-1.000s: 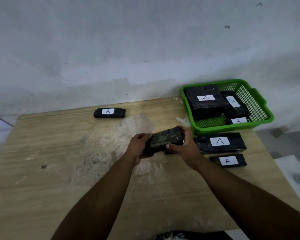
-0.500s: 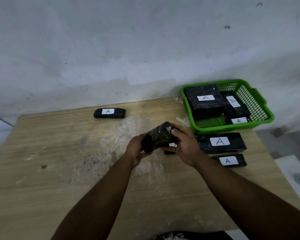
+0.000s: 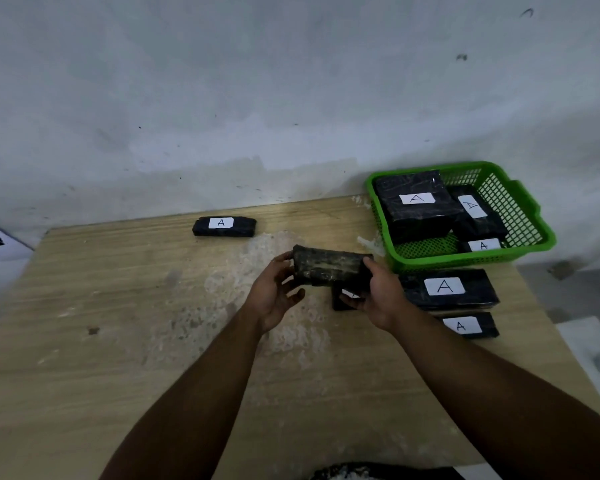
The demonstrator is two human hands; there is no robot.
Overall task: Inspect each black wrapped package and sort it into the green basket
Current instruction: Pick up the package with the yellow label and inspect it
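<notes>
Both hands up over mid-table, holding one black package [image 3: 329, 268] between them, clear of the table [image 3: 118, 323]. Left hand [image 3: 274, 296] at its left end: thumb on the near side, fingers loosely curled under and behind the end. Right hand [image 3: 378, 296] grips the right end, fingers wrapped over the top edge, thumb low. Package lies roughly level, long side facing the camera, its glossy wrap catching light; no label shows on that face.

Directly below the right hand, a second small package [image 3: 342, 303] sits on the table, mostly hidden, a bit of white label showing.

Green basket [image 3: 527, 209] at the far right of the table, against the wall [image 3: 257, 98]. Inside: a large package [image 3: 416, 209] at left, labelled A; a smaller one [image 3: 478, 216] tilted to its right; a third label-A package [image 3: 482, 244] at the near wall.

Just near of the basket, on the table: a wide package [image 3: 447, 289], label A. Nearer again, a narrow one [image 3: 468, 325], label A.

Far left-centre, near the wall, a lone slim package [image 3: 224, 226], label A up, well apart from the rest.

Tabletop pale wood, white scuffed patch in the middle.
</notes>
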